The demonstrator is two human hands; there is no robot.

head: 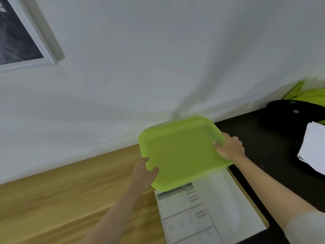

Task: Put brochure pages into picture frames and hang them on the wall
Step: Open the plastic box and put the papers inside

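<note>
A white wall (158, 59) fills most of the view, with a white-framed dark picture (19, 32) hanging at its upper left. Below it runs a wood floor (52, 199), and to the right a black table (263, 147). On the table lie a black bag (290, 117) with lime cloth (311, 95) behind it and white papers (313, 148) at the right edge. A printed brochure page (186, 215) lies on a white sheet below the hands, long axis running away from the person. Above its far end a lime tray (181, 152), roughly square, is held up, tilted, its face toward the camera. The left hand (144, 171) grips its lower left edge, thumb curled over the front. The right hand (230, 147) grips its right edge, fingers wrapped behind, thumb in front.
</note>
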